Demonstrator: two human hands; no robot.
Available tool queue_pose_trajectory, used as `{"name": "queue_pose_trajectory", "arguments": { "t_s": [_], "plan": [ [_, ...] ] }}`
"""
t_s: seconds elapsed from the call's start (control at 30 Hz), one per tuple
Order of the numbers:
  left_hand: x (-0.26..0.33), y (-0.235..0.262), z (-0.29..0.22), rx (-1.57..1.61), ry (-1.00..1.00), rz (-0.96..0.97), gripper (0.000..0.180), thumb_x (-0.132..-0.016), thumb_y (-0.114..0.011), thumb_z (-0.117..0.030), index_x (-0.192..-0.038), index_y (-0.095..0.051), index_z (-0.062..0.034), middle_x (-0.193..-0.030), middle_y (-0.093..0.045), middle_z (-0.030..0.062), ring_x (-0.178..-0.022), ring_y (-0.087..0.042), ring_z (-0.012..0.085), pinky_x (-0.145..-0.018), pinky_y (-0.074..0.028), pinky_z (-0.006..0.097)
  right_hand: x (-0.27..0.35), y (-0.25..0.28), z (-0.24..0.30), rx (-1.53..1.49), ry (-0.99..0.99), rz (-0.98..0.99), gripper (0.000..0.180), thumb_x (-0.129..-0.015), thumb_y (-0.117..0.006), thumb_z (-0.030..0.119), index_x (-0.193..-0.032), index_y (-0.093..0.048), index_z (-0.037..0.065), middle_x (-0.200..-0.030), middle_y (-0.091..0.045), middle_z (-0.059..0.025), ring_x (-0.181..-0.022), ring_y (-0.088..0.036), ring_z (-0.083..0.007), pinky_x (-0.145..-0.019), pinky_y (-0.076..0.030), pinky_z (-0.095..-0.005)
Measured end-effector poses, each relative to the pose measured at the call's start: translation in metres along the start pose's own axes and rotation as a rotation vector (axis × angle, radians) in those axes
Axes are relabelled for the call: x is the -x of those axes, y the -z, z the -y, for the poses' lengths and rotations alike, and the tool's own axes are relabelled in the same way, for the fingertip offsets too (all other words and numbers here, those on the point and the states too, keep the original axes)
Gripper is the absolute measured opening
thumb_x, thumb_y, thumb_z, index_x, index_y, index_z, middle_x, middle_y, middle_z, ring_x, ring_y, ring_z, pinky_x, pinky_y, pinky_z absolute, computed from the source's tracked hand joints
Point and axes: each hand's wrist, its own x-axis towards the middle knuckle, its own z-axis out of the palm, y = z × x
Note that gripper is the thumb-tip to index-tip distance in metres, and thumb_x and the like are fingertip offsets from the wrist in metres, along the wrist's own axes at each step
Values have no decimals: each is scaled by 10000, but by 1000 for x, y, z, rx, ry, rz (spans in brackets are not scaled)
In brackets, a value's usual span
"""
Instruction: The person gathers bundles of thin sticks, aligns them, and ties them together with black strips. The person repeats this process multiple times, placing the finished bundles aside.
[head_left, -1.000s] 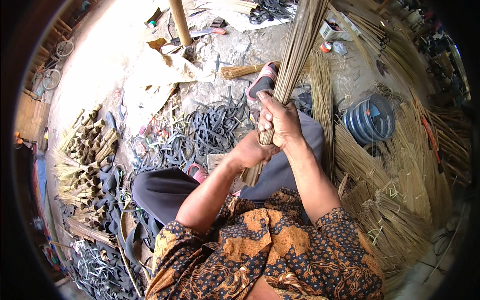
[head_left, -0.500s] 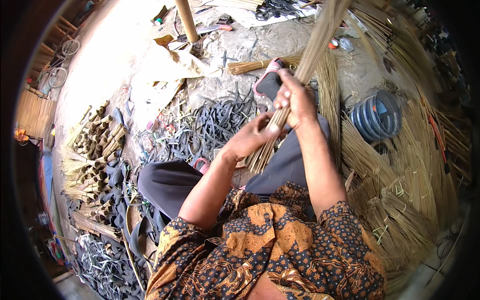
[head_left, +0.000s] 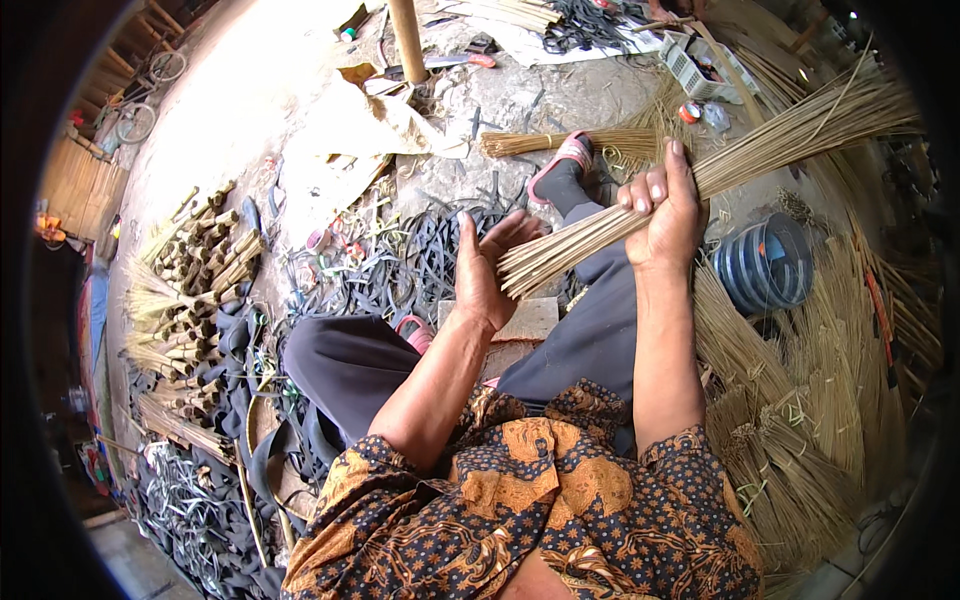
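Observation:
My right hand is wrapped round a bundle of thin tan sticks. The bundle slants from its blunt ends, near my left hand, up to the far right, where the thin ends fan out. My left hand is open at the blunt ends, palm turned toward them and fingers apart; whether it touches them I cannot tell. Below the sticks, between my legs, lies a small wooden board. Another tied stick bundle rests on the ground beyond my pink sandal.
Black rubber strips lie heaped ahead. Several finished-looking tied bundles are stacked at left. At right stand a clear ribbed bucket and large piles of loose sticks. Farther off are a wooden post, a knife and a white basket.
The stick bundle has swung from steep to a flatter slant, its thin ends now far right. My left hand has let go of the lower part and opened. My right hand has moved right.

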Motion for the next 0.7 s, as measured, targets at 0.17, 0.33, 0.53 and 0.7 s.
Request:
{"name": "queue_pose_trajectory", "arguments": {
  "t_s": [0.17, 0.33, 0.53, 0.7],
  "plan": [
    [25, 2, -10, -864, -711, -107, 296, -1013, -661, -265, -1180, -664, -20, -1307, -641, 184, -1322, -553, 294, -1117, -402, 430, -13, 7, 11, 11, 54, -55, 149, -1027, -694, 251, -996, -654, 111, -614, -416, 56, -491, -417, -93, -516, -430, -307],
    [54, 3, -6, -1420, -936, -66, 116, -894, -776, -162, -989, -753, -100, -1362, -611, 163, -1414, -466, 382, -1167, -371, 493, -12, 6, 0, -1, 98, -74, 151, -1027, -693, 245, -988, -650, 107, -615, -424, 53, -487, -431, -96, -515, -436, -314],
    [57, -4, -6, -1531, -1053, -147, 175, -887, -810, -184, -1051, -799, -125, -1354, -640, 160, -1405, -484, 387, -1145, -390, 514, -11, 3, -4, -2, 93, -60, 151, -1030, -687, 245, -988, -650, 105, -620, -433, 47, -485, -438, -100, -518, -449, -318],
    [53, -7, -4, -1524, -1055, -140, 186, -875, -839, -214, -1026, -792, -115, -1343, -645, 163, -1369, -523, 372, -1120, -416, 494, -6, -2, -5, 1, 93, -42, 151, -1028, -688, 242, -996, -649, 99, -622, -438, 46, -488, -444, -101, -521, -455, -320]
  ]
}}
